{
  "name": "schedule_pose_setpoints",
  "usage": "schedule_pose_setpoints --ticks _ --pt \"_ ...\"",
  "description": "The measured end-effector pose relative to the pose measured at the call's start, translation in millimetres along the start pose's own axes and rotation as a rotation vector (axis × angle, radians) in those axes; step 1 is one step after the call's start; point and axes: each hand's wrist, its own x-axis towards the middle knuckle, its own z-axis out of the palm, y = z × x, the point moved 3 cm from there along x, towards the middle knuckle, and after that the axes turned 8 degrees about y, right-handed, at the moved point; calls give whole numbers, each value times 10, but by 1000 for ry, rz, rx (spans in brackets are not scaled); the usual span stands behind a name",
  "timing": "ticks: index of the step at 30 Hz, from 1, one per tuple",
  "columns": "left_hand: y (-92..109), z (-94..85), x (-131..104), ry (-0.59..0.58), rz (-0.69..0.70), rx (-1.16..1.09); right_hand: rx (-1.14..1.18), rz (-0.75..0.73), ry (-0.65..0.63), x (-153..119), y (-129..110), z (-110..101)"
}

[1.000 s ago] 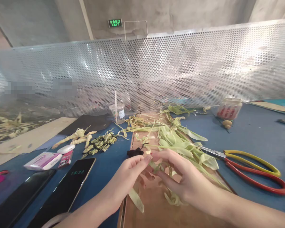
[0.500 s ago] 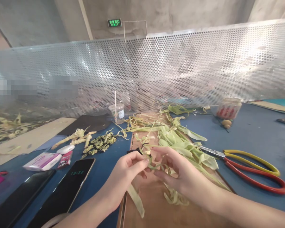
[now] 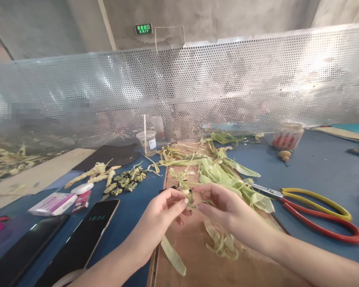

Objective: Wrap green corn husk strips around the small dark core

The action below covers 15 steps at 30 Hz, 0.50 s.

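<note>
Left hand (image 3: 163, 211) pinches green husk strip (image 3: 190, 198), work seemingly unfinished; right hand (image 3: 227, 207) curled narrow, hold unclear. Twisted husk pieces (image 3: 127, 180) piled; loose corn husks (image 3: 215, 175) left.

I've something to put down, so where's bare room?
Bare blue tabletop lies between the jar and the scissors; the board is bare between the flat leaf strip and curled strips. Crowded: the board's far end, under leaves; tabletop's left, with phones.

Concrete wall (image 3: 227, 18), green exit sign (image 3: 143, 29), perforated metal partition (image 3: 209, 85), blue tabletop (image 3: 326, 169)
</note>
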Motion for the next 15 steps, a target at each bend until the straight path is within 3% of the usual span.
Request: schedule_pose_setpoints --ticks 6,15 --pt "-26 15 38 -108 -4 -35 -60 -21 40 -1 -19 -14" --pt "19 38 -1 -45 -6 -4 -149 -41 18 -16 -115 -3"
